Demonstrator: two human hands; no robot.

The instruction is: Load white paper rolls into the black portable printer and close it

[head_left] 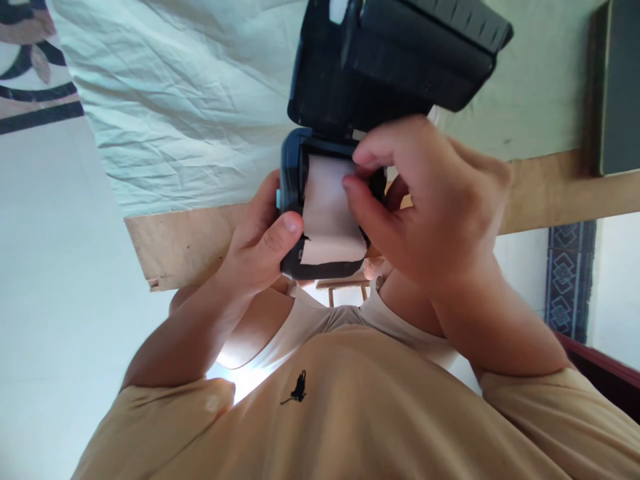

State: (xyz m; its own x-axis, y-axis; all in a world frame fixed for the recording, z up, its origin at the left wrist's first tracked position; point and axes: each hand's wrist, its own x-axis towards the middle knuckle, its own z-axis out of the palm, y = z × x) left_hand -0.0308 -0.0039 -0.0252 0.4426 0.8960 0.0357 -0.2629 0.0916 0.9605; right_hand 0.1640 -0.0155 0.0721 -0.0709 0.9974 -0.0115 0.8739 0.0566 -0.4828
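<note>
Hands meet mid-frame: left hand [260, 243] grips the black plastic printer [320, 160], lid raised; right hand [425, 200] pinches the white paper roll [330, 213] in its bay.

a black printer [350, 87] is held above the table edge [550, 190] with its lid swung open. a white paper roll [327, 207] is seated in its bay, a loose end curled out toward the front lip.
</note>
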